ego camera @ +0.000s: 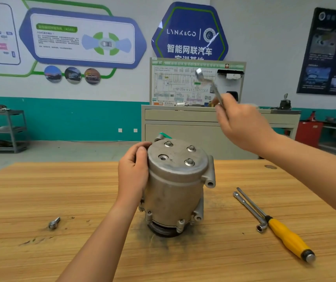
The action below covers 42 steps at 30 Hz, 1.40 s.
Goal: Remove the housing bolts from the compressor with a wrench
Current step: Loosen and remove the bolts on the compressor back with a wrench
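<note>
A grey metal compressor [175,188] stands upright on the wooden table [41,192]. Its top cover shows three hex bolts [189,162] and one bare bolt hole [163,157]. My left hand [133,171] grips the compressor's upper left side. My right hand [242,127] is raised above and to the right of it, holding a silver socket wrench [207,82] that points up and left, blurred. One removed bolt [54,222] lies on the table to the left.
An L-shaped socket wrench [248,210] and a yellow-handled screwdriver [285,235] lie on the table at the right. Dark grime marks the wood around the compressor. Behind the table stand a beige cabinet [183,127] with a wiring board and a grey shelf [4,129] at the left.
</note>
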Tool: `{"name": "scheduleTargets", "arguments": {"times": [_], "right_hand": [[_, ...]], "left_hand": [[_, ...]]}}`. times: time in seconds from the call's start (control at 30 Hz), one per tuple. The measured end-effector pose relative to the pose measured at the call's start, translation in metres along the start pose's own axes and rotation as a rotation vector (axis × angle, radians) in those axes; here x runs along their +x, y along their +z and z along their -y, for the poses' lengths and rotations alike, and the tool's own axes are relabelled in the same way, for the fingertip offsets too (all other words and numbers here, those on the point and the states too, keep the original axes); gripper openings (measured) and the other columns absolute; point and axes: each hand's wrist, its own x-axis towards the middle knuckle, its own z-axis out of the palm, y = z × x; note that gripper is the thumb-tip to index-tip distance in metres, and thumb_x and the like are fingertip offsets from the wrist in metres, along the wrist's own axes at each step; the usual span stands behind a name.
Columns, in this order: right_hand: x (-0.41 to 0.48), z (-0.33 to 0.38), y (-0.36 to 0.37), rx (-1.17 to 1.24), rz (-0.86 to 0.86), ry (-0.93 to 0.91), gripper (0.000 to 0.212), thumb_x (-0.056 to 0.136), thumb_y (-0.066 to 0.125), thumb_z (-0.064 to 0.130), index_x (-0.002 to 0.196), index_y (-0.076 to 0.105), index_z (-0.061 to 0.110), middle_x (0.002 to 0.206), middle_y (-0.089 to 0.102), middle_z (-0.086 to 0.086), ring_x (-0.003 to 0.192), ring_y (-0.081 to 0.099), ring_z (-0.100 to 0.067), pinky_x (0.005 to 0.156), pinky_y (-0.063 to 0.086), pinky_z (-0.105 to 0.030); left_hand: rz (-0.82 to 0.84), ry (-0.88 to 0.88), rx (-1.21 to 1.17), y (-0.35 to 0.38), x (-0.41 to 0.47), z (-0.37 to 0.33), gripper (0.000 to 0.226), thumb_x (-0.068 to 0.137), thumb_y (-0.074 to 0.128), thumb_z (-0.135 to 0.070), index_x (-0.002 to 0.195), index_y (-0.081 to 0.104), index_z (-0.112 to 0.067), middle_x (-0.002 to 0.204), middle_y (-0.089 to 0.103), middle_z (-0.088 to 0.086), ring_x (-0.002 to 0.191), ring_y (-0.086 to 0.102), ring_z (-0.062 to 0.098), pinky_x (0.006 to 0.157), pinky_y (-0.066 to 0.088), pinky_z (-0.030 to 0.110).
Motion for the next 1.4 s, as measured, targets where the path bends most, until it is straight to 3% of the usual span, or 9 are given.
{"name": "scheduleTargets", "arguments": {"times": [0.27,0.4,0.7,0.9,1.03,1.13,1.23,1.3,1.4], "right_hand": [[-0.068,0.034,-0.034,-0.368,0.499,-0.037,0.035,0.097,0.015,0.035,0.130,0.022,0.031,0.061,0.044,0.010,0.050,0.042,-0.007,0.045,0.031,-0.018],[-0.072,0.038,-0.036,-0.467,0.543,-0.019,0.039,0.098,0.015,0.035,0.137,0.012,0.032,0.061,0.040,0.010,0.049,0.037,-0.008,0.043,0.029,-0.020],[-0.060,0.046,-0.024,-0.594,0.628,-0.018,0.039,0.094,0.032,0.012,0.133,0.029,0.016,0.058,0.031,0.004,0.045,0.026,-0.012,0.040,0.020,-0.025],[-0.075,0.054,-0.030,-0.534,0.462,-0.031,0.053,0.094,0.008,0.046,0.126,0.041,0.019,0.069,0.053,0.006,0.053,0.050,-0.016,0.039,0.022,-0.025],[-0.078,0.030,-0.025,-0.396,0.198,-0.010,0.059,0.093,0.021,0.039,0.069,0.070,0.014,0.052,0.059,0.001,0.047,0.054,-0.019,0.058,0.049,-0.033],[-0.074,0.014,-0.009,-0.293,0.073,0.216,0.047,0.094,0.034,0.035,0.076,0.073,0.015,0.079,0.071,0.000,0.089,0.061,-0.019,0.102,0.024,-0.055],[-0.050,0.002,0.013,-0.039,0.187,0.576,0.040,0.096,0.033,0.037,0.124,0.057,0.023,0.141,0.043,0.006,0.136,0.022,-0.012,0.108,-0.004,-0.055],[-0.021,0.000,0.027,0.061,0.247,0.680,0.048,0.096,0.036,0.033,0.141,0.034,0.018,0.154,0.014,0.004,0.141,0.007,-0.017,0.109,0.007,-0.053],[0.028,0.010,0.044,0.231,0.370,0.736,0.050,0.094,0.039,0.016,0.140,0.028,0.002,0.156,0.003,-0.006,0.131,0.033,-0.026,0.094,0.034,-0.033]], "left_hand": [[-0.063,0.018,0.008,-0.008,-0.012,0.000,0.036,0.096,0.039,-0.007,0.086,0.063,-0.032,0.091,0.066,-0.015,0.085,0.059,-0.008,0.075,0.047,0.010],[-0.067,0.019,0.024,-0.006,-0.015,-0.001,0.036,0.096,0.039,-0.010,0.086,0.062,-0.036,0.091,0.065,-0.018,0.084,0.058,-0.012,0.073,0.047,0.009],[-0.104,0.045,0.033,0.002,-0.022,-0.004,0.034,0.095,0.042,-0.011,0.086,0.061,-0.037,0.090,0.063,-0.021,0.085,0.056,-0.014,0.074,0.044,0.007],[-0.129,0.080,0.045,-0.005,-0.026,-0.002,0.033,0.097,0.041,-0.010,0.088,0.060,-0.036,0.093,0.061,-0.022,0.086,0.055,-0.017,0.074,0.041,0.004],[-0.144,0.092,0.047,-0.005,-0.028,-0.001,0.031,0.097,0.041,-0.007,0.091,0.060,-0.031,0.092,0.060,-0.022,0.085,0.053,-0.019,0.072,0.038,0.001],[-0.132,0.096,0.046,-0.007,-0.027,0.000,0.028,0.097,0.041,-0.007,0.094,0.061,-0.027,0.092,0.061,-0.021,0.084,0.054,-0.019,0.072,0.039,0.001],[-0.119,0.095,0.051,-0.011,-0.024,0.001,0.028,0.096,0.042,-0.007,0.093,0.062,-0.026,0.091,0.061,-0.021,0.084,0.054,-0.020,0.071,0.039,0.000],[-0.109,0.085,0.065,-0.014,-0.023,-0.001,0.029,0.095,0.043,-0.008,0.091,0.063,-0.029,0.090,0.062,-0.023,0.083,0.055,-0.019,0.069,0.039,0.000],[-0.091,0.060,0.093,-0.019,-0.022,-0.001,0.028,0.094,0.044,-0.011,0.093,0.064,-0.029,0.090,0.063,-0.023,0.084,0.056,-0.017,0.068,0.043,0.003]]}}
